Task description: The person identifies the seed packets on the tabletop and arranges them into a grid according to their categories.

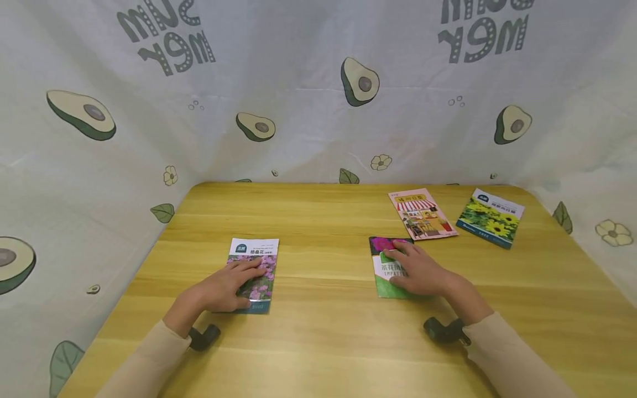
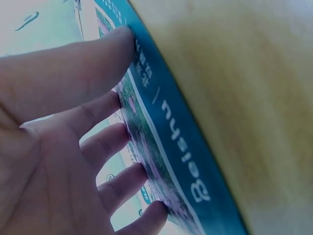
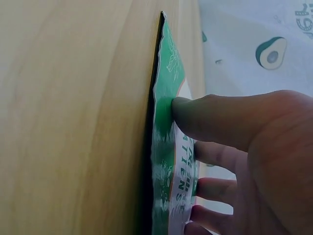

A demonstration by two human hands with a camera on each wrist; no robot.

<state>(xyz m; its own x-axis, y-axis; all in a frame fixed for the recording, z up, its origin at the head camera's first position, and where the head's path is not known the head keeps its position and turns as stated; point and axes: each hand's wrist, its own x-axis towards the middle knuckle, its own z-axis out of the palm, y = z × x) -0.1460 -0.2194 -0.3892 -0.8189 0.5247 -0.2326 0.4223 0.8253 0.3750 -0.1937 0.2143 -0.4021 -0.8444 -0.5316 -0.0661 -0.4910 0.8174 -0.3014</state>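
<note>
My left hand (image 1: 224, 288) lies over a seed packet (image 1: 261, 296) printed with pink-purple flowers, at the left of the table. Thumb and spread fingertips touch its face, as the left wrist view shows beside the packet's blue "Beishu" band (image 2: 183, 147). To the right, my right hand (image 1: 422, 271) rests on a green and white impatiens seed packet (image 1: 387, 287) with magenta blooms at its top. In the right wrist view its thumb (image 3: 195, 115) presses the green part, with the other fingers loosely extended onto the face. Part of each packet is hidden under the hand.
Behind the right hand lies a pink packet (image 1: 423, 214) with a shop-stall picture. A yellow-flower seed packet (image 1: 490, 217) lies farther right. All are on a wooden table (image 1: 318, 331), backed by a white avocado-print cloth (image 1: 308, 72). Dark wrist devices (image 1: 205, 337) sit below both hands.
</note>
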